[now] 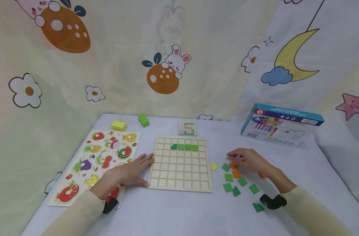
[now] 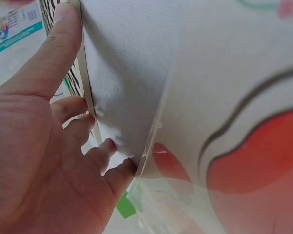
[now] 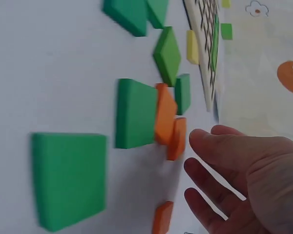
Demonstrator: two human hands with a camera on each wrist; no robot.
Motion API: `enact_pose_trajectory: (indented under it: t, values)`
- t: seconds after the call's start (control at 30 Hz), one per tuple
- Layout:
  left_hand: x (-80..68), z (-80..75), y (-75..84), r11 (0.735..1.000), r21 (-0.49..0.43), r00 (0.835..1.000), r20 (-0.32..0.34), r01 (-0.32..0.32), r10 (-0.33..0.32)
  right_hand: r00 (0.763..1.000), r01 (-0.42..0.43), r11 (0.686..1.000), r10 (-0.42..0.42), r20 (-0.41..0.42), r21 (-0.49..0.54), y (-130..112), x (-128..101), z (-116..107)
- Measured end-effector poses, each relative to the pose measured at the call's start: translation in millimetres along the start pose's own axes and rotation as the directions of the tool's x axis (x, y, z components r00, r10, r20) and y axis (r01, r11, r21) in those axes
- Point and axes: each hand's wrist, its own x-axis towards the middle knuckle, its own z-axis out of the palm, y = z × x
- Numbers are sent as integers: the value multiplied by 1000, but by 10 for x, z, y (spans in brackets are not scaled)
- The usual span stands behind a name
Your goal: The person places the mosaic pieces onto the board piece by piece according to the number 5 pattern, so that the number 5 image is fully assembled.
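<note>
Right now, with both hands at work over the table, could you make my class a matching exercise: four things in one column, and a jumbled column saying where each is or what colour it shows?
Things
1. Left hand
2. Right hand
3. Small gridded card
4. Cardboard box

Places and colours
A. Directly behind the grid board
B. Has a teal upper side
C. At the grid board's left edge
D. Beside the loose orange tiles

Right pairs: 1-C, 2-D, 3-A, 4-B
</note>
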Motion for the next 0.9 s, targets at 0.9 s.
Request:
enact_pose_trajectory:
  t: [0.9]
  values:
    - [9,13,-2,1000,-7,1000,-1,22,-22,982,118,987,-132,-133,-106,-399,256,140]
